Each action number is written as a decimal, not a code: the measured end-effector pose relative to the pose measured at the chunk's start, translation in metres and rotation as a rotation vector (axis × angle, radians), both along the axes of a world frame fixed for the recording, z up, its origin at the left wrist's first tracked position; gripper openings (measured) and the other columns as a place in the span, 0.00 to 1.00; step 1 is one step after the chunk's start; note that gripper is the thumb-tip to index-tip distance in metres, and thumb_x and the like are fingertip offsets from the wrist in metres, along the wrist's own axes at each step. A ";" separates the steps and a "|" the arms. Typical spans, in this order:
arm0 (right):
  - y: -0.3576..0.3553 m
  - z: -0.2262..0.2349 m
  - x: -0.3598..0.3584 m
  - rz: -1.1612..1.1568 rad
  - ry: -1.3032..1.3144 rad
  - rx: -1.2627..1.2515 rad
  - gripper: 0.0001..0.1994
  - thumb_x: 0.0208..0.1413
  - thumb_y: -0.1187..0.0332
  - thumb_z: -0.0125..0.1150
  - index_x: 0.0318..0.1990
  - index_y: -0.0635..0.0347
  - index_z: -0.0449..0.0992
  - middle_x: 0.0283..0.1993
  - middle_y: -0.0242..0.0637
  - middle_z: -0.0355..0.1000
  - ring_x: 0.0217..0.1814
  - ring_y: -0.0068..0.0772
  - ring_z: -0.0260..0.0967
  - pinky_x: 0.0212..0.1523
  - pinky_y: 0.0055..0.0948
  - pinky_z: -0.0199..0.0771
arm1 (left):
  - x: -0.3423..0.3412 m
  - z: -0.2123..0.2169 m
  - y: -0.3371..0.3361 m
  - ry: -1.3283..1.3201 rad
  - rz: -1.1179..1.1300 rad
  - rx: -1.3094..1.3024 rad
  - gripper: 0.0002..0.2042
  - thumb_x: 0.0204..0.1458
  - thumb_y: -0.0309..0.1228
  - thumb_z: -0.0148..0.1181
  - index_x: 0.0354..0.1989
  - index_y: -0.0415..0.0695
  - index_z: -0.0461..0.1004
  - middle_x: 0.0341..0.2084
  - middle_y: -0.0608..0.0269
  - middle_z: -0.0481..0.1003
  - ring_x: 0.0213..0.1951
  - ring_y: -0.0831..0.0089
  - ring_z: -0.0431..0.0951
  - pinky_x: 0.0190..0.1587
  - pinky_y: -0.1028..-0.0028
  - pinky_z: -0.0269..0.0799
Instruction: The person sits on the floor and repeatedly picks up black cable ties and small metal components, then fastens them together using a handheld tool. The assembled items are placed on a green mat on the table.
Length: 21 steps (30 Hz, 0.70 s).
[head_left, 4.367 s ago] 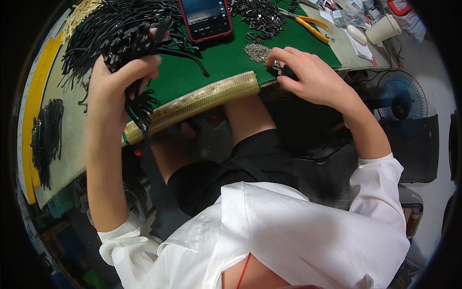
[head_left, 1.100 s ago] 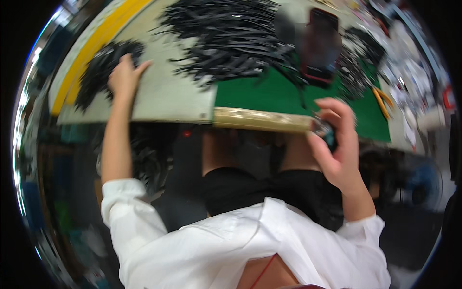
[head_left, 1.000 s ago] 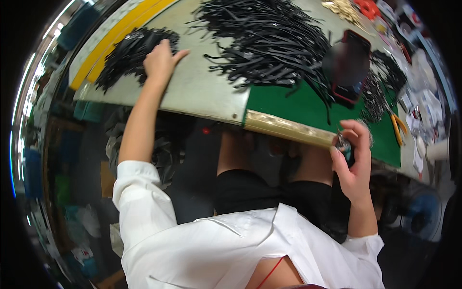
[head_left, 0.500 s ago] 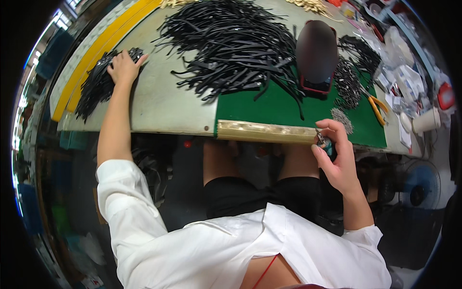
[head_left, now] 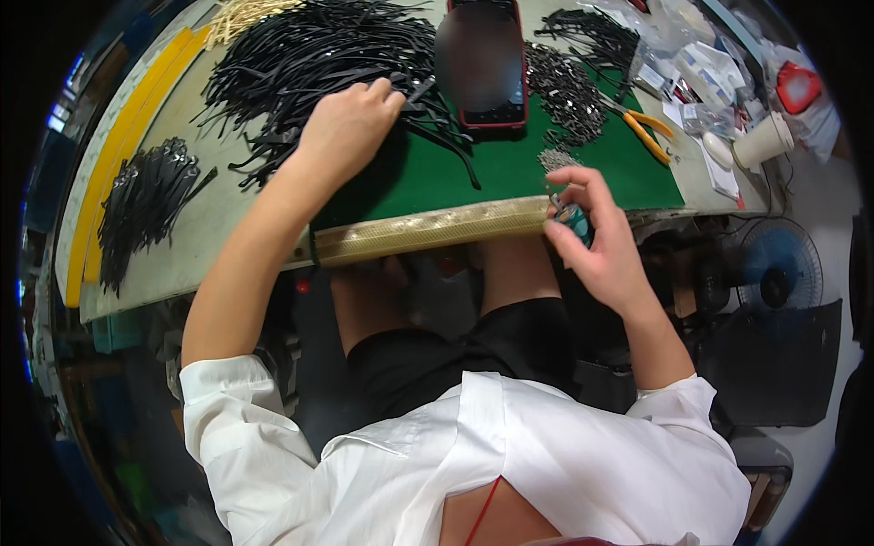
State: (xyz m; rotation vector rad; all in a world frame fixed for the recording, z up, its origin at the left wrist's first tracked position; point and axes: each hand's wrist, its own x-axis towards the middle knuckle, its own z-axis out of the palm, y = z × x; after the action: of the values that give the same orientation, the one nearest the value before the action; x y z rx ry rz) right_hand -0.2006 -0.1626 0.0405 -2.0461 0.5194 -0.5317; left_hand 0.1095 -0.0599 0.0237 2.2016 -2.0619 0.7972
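My left hand (head_left: 350, 132) reaches over the right part of a big heap of slender black glasses temples (head_left: 282, 68). Its fingers are closed at the heap's edge, near the end of one temple; how firmly they grip it is hard to see. Over the front edge of the table, my right hand (head_left: 605, 250) curls around a small teal tool (head_left: 577, 224) with a metal end. It is beside the right end of a gold-coloured padded strip (head_left: 437, 229). A neater bundle of black temples (head_left: 146, 214) lies at the left.
On the green mat (head_left: 537, 177) lie a red-edged phone (head_left: 496, 118), dark metal pieces (head_left: 564, 96), tiny silver parts (head_left: 557, 161) and orange-handled pliers (head_left: 645, 132). Yellow bars (head_left: 96, 218) line the left edge. A white cup (head_left: 765, 141) stands right, above a fan (head_left: 778, 268).
My left hand has left the bundle at the left and moved right to the big heap. The right hand keeps the teal tool near the table edge. The view has shifted.
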 end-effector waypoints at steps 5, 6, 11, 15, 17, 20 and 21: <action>-0.041 0.002 -0.022 -0.044 0.126 -0.199 0.19 0.53 0.71 0.59 0.53 0.58 0.66 0.38 0.43 0.70 0.41 0.43 0.72 0.46 0.33 0.71 | 0.016 0.008 0.004 0.043 -0.041 -0.118 0.06 0.51 0.24 0.56 0.37 0.45 0.74 0.33 0.61 0.75 0.38 0.61 0.79 0.38 0.65 0.76; -0.047 0.006 -0.023 -0.020 0.191 -0.263 0.17 0.53 0.70 0.58 0.52 0.57 0.67 0.39 0.43 0.70 0.42 0.45 0.72 0.47 0.35 0.71 | 0.015 0.012 0.007 0.060 -0.022 -0.144 0.06 0.51 0.25 0.57 0.37 0.46 0.74 0.33 0.61 0.76 0.38 0.60 0.79 0.38 0.65 0.76; -0.067 0.003 -0.024 0.152 0.336 -0.529 0.15 0.53 0.70 0.58 0.49 0.57 0.70 0.42 0.41 0.70 0.46 0.43 0.71 0.49 0.36 0.71 | 0.006 0.029 0.017 0.193 0.034 -0.289 0.05 0.56 0.28 0.60 0.39 0.49 0.75 0.33 0.64 0.79 0.30 0.63 0.79 0.32 0.69 0.74; -0.073 0.003 -0.022 0.177 0.432 -0.603 0.13 0.54 0.70 0.58 0.48 0.58 0.71 0.44 0.40 0.72 0.47 0.43 0.71 0.49 0.37 0.71 | -0.047 0.038 0.029 0.881 -0.024 -0.309 0.15 0.58 0.24 0.58 0.54 0.43 0.73 0.38 0.63 0.79 0.31 0.78 0.77 0.33 0.75 0.72; -0.072 0.005 -0.019 0.183 0.430 -0.597 0.13 0.54 0.69 0.58 0.48 0.58 0.71 0.44 0.41 0.72 0.47 0.43 0.72 0.50 0.38 0.71 | -0.066 0.024 0.042 1.280 -0.266 -0.248 0.20 0.57 0.20 0.56 0.60 0.37 0.68 0.42 0.63 0.76 0.37 0.80 0.75 0.38 0.76 0.72; -0.070 0.004 -0.010 0.154 0.441 -0.625 0.14 0.55 0.69 0.57 0.50 0.57 0.71 0.45 0.42 0.72 0.47 0.45 0.72 0.49 0.39 0.72 | -0.099 0.004 0.053 1.643 -0.167 -0.108 0.17 0.57 0.22 0.55 0.55 0.37 0.70 0.35 0.68 0.73 0.34 0.83 0.71 0.38 0.81 0.68; -0.069 0.003 -0.008 0.134 0.447 -0.640 0.15 0.55 0.69 0.57 0.51 0.57 0.71 0.45 0.42 0.72 0.47 0.46 0.73 0.48 0.39 0.73 | -0.103 -0.008 0.053 1.661 -0.180 -0.135 0.13 0.59 0.25 0.55 0.52 0.38 0.72 0.30 0.72 0.71 0.29 0.87 0.69 0.31 0.84 0.63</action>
State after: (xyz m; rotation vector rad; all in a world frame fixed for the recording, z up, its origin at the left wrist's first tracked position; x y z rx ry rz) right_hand -0.2082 -0.2319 0.0431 -2.8189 0.5046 -0.1557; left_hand 0.0066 -0.0069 0.0161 1.4325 -1.1218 -0.7320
